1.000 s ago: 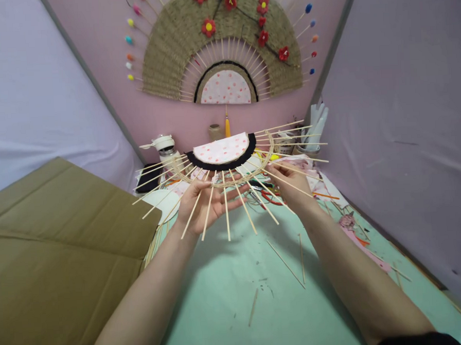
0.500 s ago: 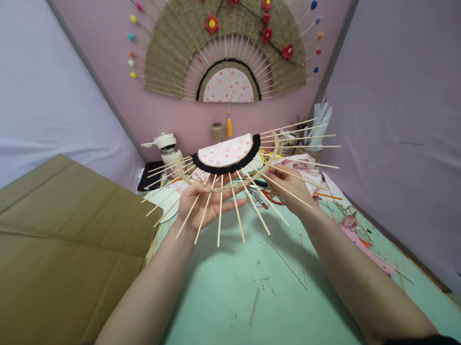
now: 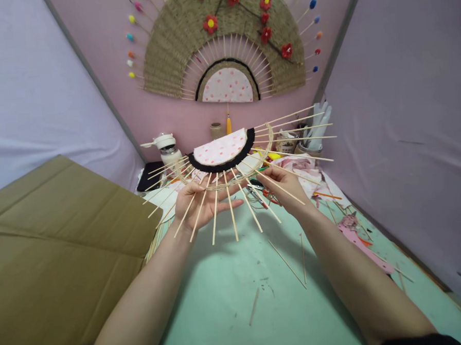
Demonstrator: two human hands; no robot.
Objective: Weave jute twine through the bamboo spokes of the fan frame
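A half-round fan frame (image 3: 222, 148) is held in the air over the table, its flat edge away from me. Its pink-dotted white centre has a black border, and thin wooden sticks radiate out from it. A strand of twine (image 3: 270, 139) runs in an arc across the sticks. My left hand (image 3: 197, 205) supports the frame from the left, thumb on top and fingers stretched out underneath. At the right, my right hand (image 3: 287, 187) pinches the frame near the twine and a stick; which of them its fingertips hold I cannot tell.
A large finished fan (image 3: 223, 39) hangs on the pink wall. Brown cardboard (image 3: 64, 253) lies at left. A white-lidded jar (image 3: 169, 150), a twine spool (image 3: 216, 130) and scissors (image 3: 257, 191) are behind the hands. Loose sticks (image 3: 287, 265) and pink scraps (image 3: 352, 238) lie on the green table.
The fan frame has shifted slightly left and tilted, its right side rising. My right hand has moved slightly left with it; both hands keep their hold.
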